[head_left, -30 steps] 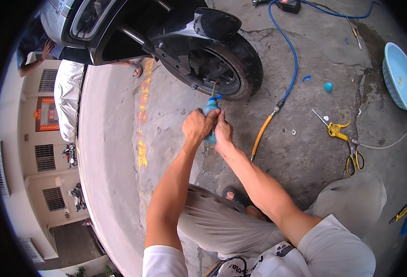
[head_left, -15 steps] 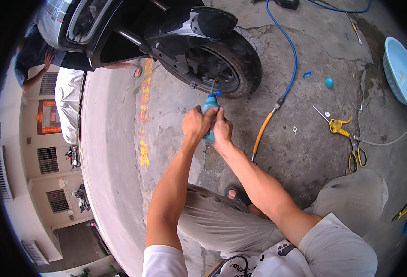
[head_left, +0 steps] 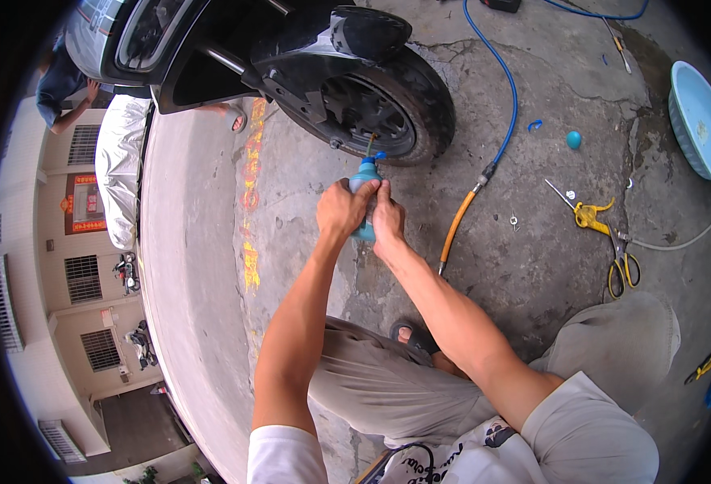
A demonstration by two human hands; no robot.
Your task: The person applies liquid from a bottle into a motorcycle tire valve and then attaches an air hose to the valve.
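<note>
Both my hands are wrapped round a light blue squeeze bottle [head_left: 363, 175], thumbs side by side near its neck. My left hand [head_left: 342, 208] grips it from the left and my right hand [head_left: 387, 216] from the right. A thin tube [head_left: 370, 145] runs from the bottle's blue cap to the rim of the wheel. The scooter's wheel [head_left: 372, 113], a black tyre on a dark spoked rim, stands just beyond the bottle. Where exactly the tube ends at the rim is too small to tell.
A blue air hose [head_left: 510, 81] with an orange end [head_left: 457, 227] lies right of the wheel. Farther right are a yellow air gun [head_left: 592, 218], scissors [head_left: 623, 270], a blue ball [head_left: 574, 140] and a blue basin [head_left: 700, 129]. Another person [head_left: 69, 89] is behind the scooter.
My hands keep their grip on the bottle and have hardly moved. The view has shifted slightly, and the other person's arm has moved a little.
</note>
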